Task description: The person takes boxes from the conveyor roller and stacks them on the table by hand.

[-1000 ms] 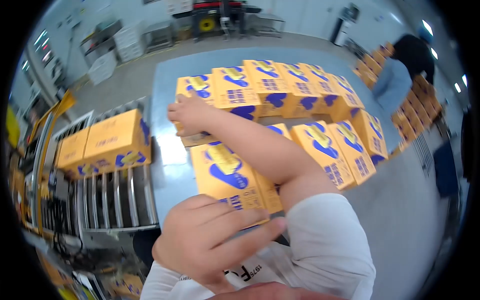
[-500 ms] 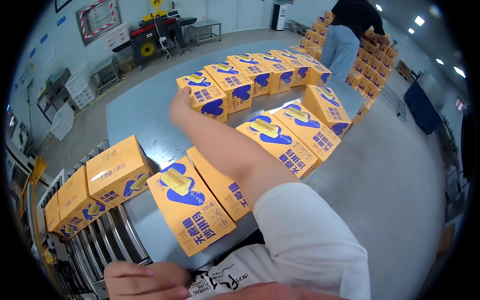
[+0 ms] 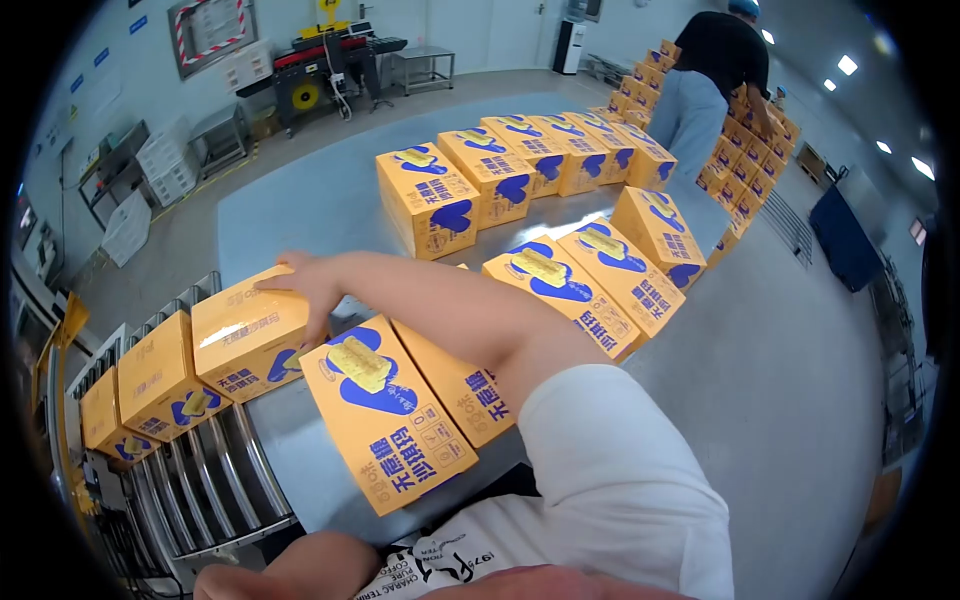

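Observation:
My right hand reaches across to the left and lies on the right end of a yellow box, fingers apart over its top and thumb down its end face. That box is the front one of a row on the roller conveyor, with two more yellow boxes behind it, one of them the middle box. Under my right forearm stand two yellow boxes, the nearer one with blue print. My left hand is low at the bottom left, its fingers mostly cut off or hidden.
On the grey table, several yellow boxes stand in a curved far row and a nearer row. A person bends beside stacked yellow boxes at the back right. A water dispenser stands by the wall.
My right hand has let go of the left end box of the far row and moved down-left onto the conveyor box. My left hand has dropped toward the bottom edge.

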Available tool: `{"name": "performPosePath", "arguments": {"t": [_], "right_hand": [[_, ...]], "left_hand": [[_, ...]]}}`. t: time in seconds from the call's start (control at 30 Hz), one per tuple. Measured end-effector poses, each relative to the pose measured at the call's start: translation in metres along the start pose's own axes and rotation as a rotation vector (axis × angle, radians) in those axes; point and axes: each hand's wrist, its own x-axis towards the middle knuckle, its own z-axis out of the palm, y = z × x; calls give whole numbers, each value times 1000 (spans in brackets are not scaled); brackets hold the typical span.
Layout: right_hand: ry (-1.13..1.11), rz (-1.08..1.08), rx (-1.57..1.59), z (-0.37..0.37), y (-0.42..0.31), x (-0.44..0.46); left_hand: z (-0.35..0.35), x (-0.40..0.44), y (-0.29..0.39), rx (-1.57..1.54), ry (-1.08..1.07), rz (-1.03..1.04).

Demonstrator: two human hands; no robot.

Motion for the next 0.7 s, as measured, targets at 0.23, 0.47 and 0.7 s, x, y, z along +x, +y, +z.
{"name": "performPosePath", "arguments": {"t": [0.23,0.47,0.7], "right_hand": [[249,236,-135,-18,-6,-10],[295,296,-1030,-13,11,-3],[-226,408,-560,-25,-23,0]], "left_hand": [[26,-12,2,-328,368,222],[23,-23,23,-195,367,252],[24,-45,26,-152,399,517]]}}
